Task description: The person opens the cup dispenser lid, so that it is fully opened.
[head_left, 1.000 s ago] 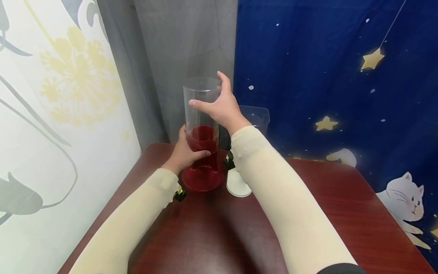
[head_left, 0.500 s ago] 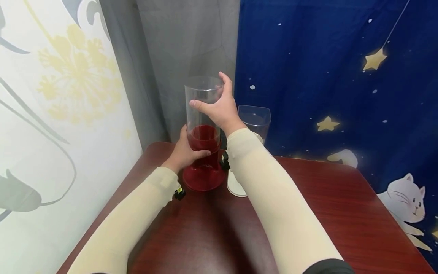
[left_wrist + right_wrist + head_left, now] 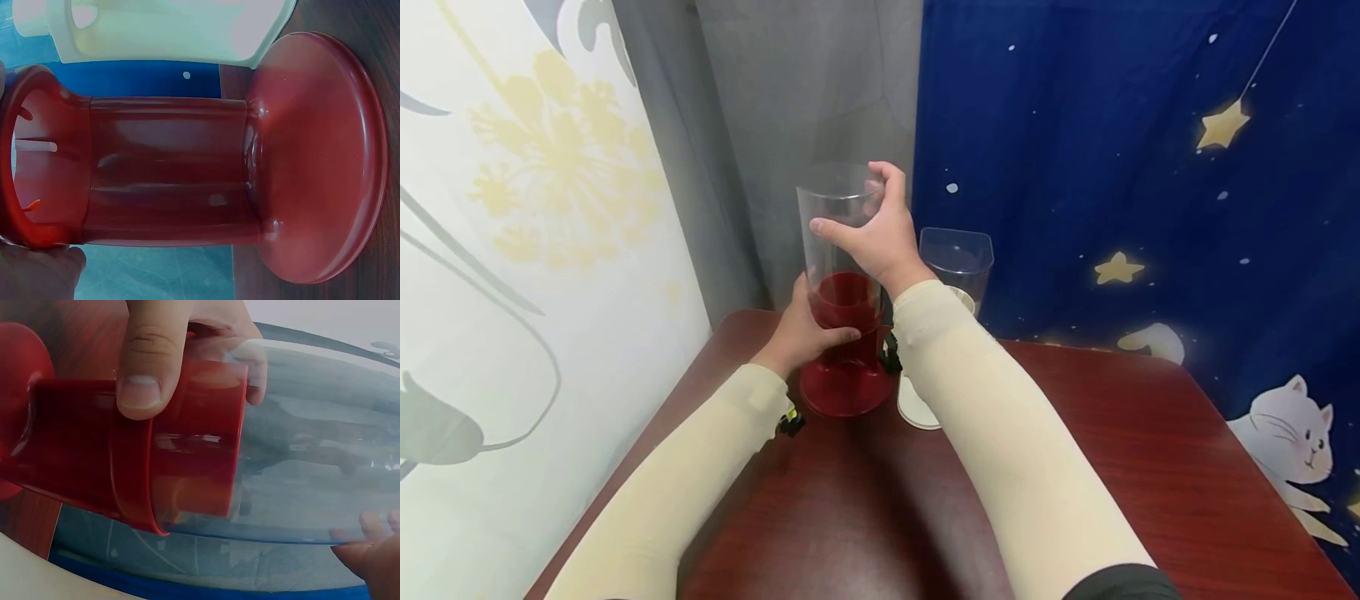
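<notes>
A red dispenser stand [image 3: 846, 392] with a round foot and an upper collar rests upright on the table. A clear cylinder [image 3: 820, 250] stands in line above it, its lower end around the red collar [image 3: 200, 437]. My left hand [image 3: 796, 337] grips the joint from the left, with its thumb [image 3: 145, 387] across the red rim. Higher up, my right hand [image 3: 886, 237] holds the clear cylinder near its open top, thumb in front and fingers curled at the far side. The left wrist view shows the stand's hollow head [image 3: 50, 162]; most of the left hand is hidden there.
A cream dispenser [image 3: 917, 408] with a clear squarish container [image 3: 957, 254] stands just right of the red one, partly behind my right sleeve. The table [image 3: 1112, 467] is reddish-brown. A pale wall [image 3: 550, 350] borders its left side; grey and blue curtains [image 3: 1037, 208] hang behind.
The upper fingers of my right hand have bent further round the rim. The cylinder's top has shifted slightly left with that hand. My left hand keeps its hold.
</notes>
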Demonstrator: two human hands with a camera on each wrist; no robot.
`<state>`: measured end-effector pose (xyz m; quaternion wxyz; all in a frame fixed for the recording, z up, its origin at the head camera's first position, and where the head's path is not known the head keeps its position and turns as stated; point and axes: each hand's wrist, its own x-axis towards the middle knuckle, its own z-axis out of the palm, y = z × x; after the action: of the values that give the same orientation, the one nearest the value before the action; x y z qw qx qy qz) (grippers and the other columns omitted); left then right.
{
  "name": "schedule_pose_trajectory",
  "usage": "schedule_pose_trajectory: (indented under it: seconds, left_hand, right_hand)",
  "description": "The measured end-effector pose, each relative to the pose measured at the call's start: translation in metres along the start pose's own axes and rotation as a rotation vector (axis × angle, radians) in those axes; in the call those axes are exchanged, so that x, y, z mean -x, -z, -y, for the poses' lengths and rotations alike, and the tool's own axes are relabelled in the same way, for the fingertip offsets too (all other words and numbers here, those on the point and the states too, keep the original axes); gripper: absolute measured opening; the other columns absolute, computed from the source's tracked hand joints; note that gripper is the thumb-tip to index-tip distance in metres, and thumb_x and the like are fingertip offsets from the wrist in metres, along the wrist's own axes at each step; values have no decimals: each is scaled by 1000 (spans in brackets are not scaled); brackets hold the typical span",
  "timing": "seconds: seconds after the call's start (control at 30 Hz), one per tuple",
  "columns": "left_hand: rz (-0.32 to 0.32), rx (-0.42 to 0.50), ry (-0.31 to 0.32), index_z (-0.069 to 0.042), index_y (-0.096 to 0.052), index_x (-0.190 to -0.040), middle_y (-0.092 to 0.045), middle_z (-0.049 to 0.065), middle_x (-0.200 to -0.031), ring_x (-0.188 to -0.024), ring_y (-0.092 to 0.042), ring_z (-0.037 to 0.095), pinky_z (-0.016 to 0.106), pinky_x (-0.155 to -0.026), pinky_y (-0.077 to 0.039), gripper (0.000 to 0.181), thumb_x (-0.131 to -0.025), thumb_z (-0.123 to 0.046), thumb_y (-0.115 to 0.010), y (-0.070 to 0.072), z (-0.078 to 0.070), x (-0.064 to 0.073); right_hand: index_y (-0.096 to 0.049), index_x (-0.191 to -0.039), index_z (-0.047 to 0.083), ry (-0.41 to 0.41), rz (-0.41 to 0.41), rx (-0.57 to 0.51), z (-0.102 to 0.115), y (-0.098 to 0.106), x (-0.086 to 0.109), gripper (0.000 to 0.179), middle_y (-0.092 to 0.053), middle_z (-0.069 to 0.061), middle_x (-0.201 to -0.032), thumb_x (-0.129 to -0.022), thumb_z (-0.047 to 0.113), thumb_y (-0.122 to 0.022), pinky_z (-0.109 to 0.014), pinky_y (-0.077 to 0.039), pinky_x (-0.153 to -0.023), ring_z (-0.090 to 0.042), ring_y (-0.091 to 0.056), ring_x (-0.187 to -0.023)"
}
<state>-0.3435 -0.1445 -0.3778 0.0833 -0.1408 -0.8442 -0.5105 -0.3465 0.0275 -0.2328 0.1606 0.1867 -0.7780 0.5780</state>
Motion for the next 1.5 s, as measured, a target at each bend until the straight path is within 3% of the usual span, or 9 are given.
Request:
schedule_pose_trajectory:
  seconds: [0.63, 0.93, 1.17, 1.5]
  left_hand:
    - [14, 25, -18, -23, -4, -168, -43, 10, -159, -146, -45, 31, 57, -117, -45, 127, -78, -28, -95, -1, 1, 1]
    - [19, 51, -93, -22, -17, -163, -47, 6, -154, -140, -48, 28, 54, -119, -43, 117, -77, -24, -96, -1, 6, -6]
    - [28, -5, -47, -19, -21, -164, -48, 9, -154, -141, -49, 30, 55, -116, -47, 114, -78, -28, -95, -1, 5, -4]
    - [28, -19, -120, -16, -24, -164, -50, 8, -152, -138, -51, 28, 52, -114, -49, 113, -77, -25, -96, -2, 7, -9]
  right_hand:
    - [-28, -156, 34, 11, -25, -30, 9, 5, -5, 103, -45, 3, -156, -77, 41, -94, -34, -54, -105, -13, -47, -135]
    - [-30, -155, 39, 47, -39, -36, 25, 14, -8, 97, -45, 3, -158, -79, 43, -90, -37, -54, -106, -12, -47, -137]
    - [-31, -152, 32, 96, -75, -60, 29, 20, -10, 93, -47, 0, -153, -79, 42, -89, -32, -54, -101, -13, -50, -131]
    - [-32, -150, 28, 131, -91, -94, 39, 28, -8, 92, -49, -1, -148, -79, 39, -89, -32, -56, -97, -16, -55, -125]
